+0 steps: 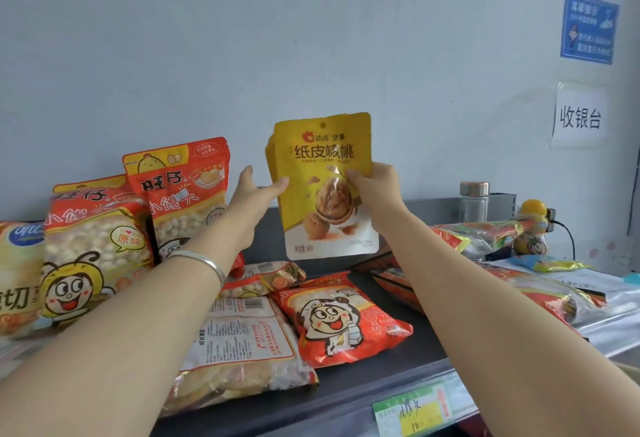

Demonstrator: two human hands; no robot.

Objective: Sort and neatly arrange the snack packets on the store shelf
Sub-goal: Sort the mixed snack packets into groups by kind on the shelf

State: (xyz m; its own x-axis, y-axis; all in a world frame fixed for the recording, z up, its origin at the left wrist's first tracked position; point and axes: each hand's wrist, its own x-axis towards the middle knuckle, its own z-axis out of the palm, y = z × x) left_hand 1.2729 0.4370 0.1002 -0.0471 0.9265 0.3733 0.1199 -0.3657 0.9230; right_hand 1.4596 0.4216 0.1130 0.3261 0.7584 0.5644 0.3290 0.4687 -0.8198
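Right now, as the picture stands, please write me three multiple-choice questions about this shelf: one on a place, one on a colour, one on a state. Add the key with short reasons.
1. Where do the upright red packets stand relative to the yellow walnut packet?
A) left of it
B) right of it
C) above it

2. What colour is the packet that the right hand holds?
A) blue
B) yellow
C) green

3. How is the red cartoon-face packet in the middle of the shelf placed?
A) standing
B) hanging
C) lying flat

Key:
1 A: they stand left of it.
2 B: its front is yellow, with a walnut pictured.
3 C: it lies face up on the shelf.
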